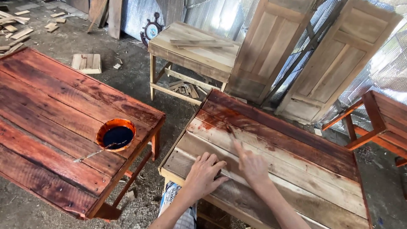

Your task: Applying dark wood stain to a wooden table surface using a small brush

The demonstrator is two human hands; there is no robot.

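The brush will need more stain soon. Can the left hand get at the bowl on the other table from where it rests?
Probably yes: the left hand lies flat and free, and only an open gap separates it from the bowl.

The left hand (pixel 203 174) lies flat, fingers spread, on a half-stained plank table (pixel 296 169), while the right hand (pixel 251 166) holds a thin brush (pixel 231 132) whose tip touches the boards at the edge of the red stain. To the left stands a fully stained table (pixel 51 110) — on it an orange bowl (pixel 115 134) of dark stain with a stick (pixel 91 154) leaning in it.
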